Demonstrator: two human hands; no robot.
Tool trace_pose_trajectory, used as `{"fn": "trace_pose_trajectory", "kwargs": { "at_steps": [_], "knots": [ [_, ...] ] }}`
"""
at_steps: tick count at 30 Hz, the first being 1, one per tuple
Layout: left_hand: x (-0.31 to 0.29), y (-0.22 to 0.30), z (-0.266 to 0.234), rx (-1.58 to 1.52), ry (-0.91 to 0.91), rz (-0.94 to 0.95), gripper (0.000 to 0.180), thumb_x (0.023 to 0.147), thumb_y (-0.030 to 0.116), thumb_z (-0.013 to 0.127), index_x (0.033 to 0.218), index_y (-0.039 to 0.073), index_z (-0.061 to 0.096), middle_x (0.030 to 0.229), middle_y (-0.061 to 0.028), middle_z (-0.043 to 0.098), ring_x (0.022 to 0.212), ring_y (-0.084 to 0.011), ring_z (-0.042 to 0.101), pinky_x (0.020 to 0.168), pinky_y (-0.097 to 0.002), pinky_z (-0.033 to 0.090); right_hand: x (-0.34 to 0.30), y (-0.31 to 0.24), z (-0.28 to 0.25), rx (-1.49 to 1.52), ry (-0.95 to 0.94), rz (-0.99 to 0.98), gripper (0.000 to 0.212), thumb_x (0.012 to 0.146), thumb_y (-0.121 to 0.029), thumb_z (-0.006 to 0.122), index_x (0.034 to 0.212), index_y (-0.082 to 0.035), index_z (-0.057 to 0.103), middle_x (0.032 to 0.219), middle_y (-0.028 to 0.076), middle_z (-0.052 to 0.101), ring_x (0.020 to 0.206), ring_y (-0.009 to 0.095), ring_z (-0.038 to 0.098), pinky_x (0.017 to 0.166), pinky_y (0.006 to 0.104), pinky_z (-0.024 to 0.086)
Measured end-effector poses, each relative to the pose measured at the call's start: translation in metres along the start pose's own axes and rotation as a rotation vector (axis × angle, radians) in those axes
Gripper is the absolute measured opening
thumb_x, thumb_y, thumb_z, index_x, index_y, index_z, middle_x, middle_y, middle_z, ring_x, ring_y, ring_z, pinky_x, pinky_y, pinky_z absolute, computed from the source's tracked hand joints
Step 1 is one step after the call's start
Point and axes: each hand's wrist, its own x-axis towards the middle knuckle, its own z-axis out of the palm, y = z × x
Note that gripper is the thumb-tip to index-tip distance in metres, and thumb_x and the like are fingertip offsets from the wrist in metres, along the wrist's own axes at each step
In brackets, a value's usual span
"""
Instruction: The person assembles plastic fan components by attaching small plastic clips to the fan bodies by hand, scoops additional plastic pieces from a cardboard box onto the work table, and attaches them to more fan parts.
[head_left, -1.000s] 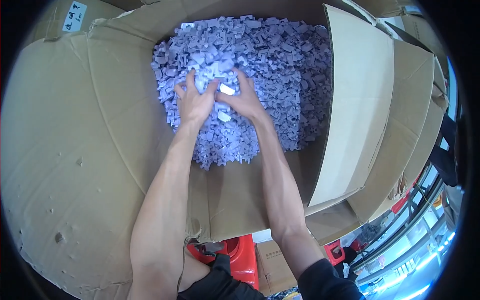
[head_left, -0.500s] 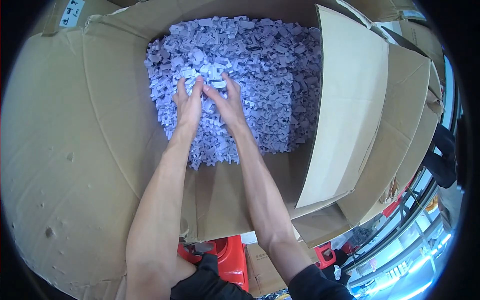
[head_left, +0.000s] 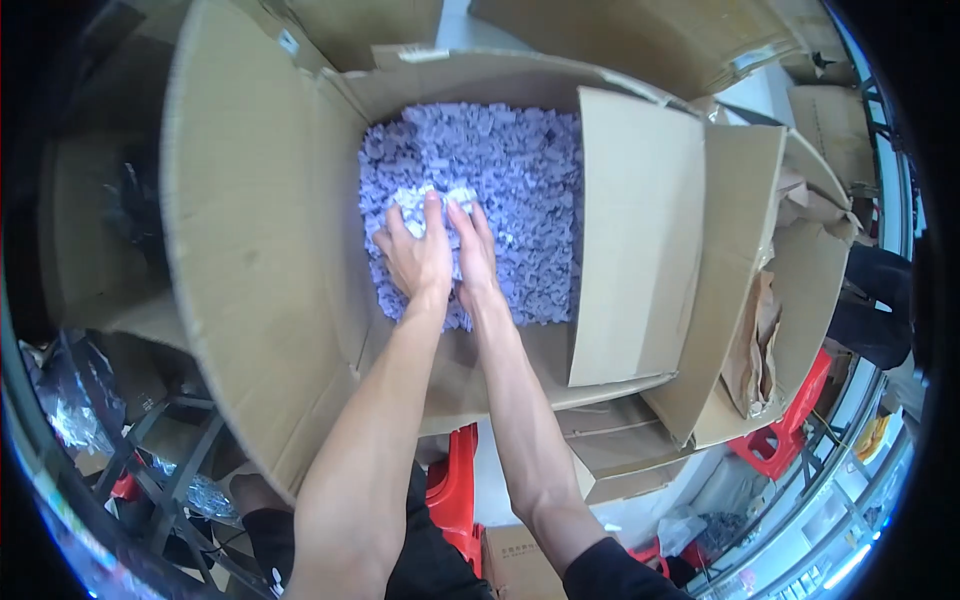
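Note:
A deep cardboard box [head_left: 510,365] holds a thick layer of small, pale grey-violet plastic pieces [head_left: 530,200]. Both arms reach down into it. My left hand [head_left: 418,258] and my right hand [head_left: 474,248] are cupped side by side, fingers curved around a brightly lit heap of the pieces [head_left: 412,205]. The fingertips and thumbs show at the top of this handful, while the palms and the undersides of both hands are hidden. Whether the heap is lifted clear of the layer I cannot tell.
Tall cardboard flaps stand at the left [head_left: 260,250] and right [head_left: 640,240] of the box. Another open carton with brown paper [head_left: 757,350] is at the right. Red plastic stools [head_left: 455,495] and a closed carton [head_left: 520,562] are below. A dark metal frame [head_left: 180,480] stands lower left.
My hands have come closer together around a bunch of the pieces. The view has drawn back, so the box looks smaller and more of the surroundings shows.

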Motion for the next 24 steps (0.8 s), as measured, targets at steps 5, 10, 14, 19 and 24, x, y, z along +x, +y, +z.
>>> {"fn": "trace_pose_trajectory", "kwargs": {
  "at_steps": [5, 10, 14, 19, 24],
  "knots": [
    [-0.067, 0.011, -0.033, -0.129, 0.052, 0.261, 0.064, 0.09, 0.056, 0.06, 0.132, 0.009, 0.053, 0.129, -0.0235, 0.048, 0.114, -0.0445, 0.054, 0.095, -0.0503, 0.044, -0.067, -0.041, -0.005, 0.072, 0.003, -0.166, 0.039, 0.096, -0.023, 0.065, 0.129, -0.003, 0.055, 0.116, 0.007, 0.063, 0.104, 0.015, 0.058, 0.088, 0.0291, 0.047],
    [-0.134, -0.004, -0.076, -0.338, 0.07, 0.526, 0.06, 0.089, 0.042, 0.069, 0.125, -0.004, 0.053, 0.122, -0.0238, 0.05, 0.113, -0.04, 0.055, 0.096, -0.047, 0.044, -0.154, -0.065, -0.012, 0.081, -0.013, -0.353, 0.037, 0.098, -0.018, 0.062, 0.131, -0.003, 0.051, 0.117, 0.007, 0.062, 0.104, 0.014, 0.058, 0.088, 0.0284, 0.049],
    [-0.206, -0.01, -0.075, -0.586, -0.178, 0.439, 0.058, 0.087, 0.042, 0.069, 0.121, -0.003, 0.055, 0.123, -0.0267, 0.053, 0.12, -0.0408, 0.049, 0.105, -0.0475, 0.037, -0.201, -0.069, -0.07, -0.192, 0.09, -0.389, 0.05, 0.102, -0.024, 0.054, 0.143, 0.002, 0.043, 0.136, 0.016, 0.056, 0.12, 0.027, 0.058, 0.105, 0.0397, 0.045],
    [-0.252, -0.012, -0.12, -0.566, -0.015, 0.524, 0.061, 0.089, 0.037, 0.071, 0.129, -0.005, 0.053, 0.122, -0.0241, 0.053, 0.116, -0.0399, 0.052, 0.098, -0.043, 0.044, -0.259, -0.095, -0.05, -0.116, 0.068, -0.369, 0.051, 0.102, -0.024, 0.053, 0.142, 0.006, 0.043, 0.14, 0.02, 0.053, 0.125, 0.031, 0.053, 0.108, 0.0411, 0.04],
    [-0.299, 0.025, -0.181, -0.738, -0.028, 0.653, 0.063, 0.09, 0.037, 0.069, 0.133, -0.005, 0.049, 0.134, -0.0235, 0.047, 0.125, -0.0373, 0.05, 0.101, -0.0387, 0.044, -0.297, -0.141, -0.048, -0.216, 0.042, -0.829, 0.046, 0.104, -0.024, 0.049, 0.14, 0.003, 0.043, 0.132, 0.017, 0.054, 0.117, 0.024, 0.056, 0.1, 0.038, 0.046]
  ]
}}
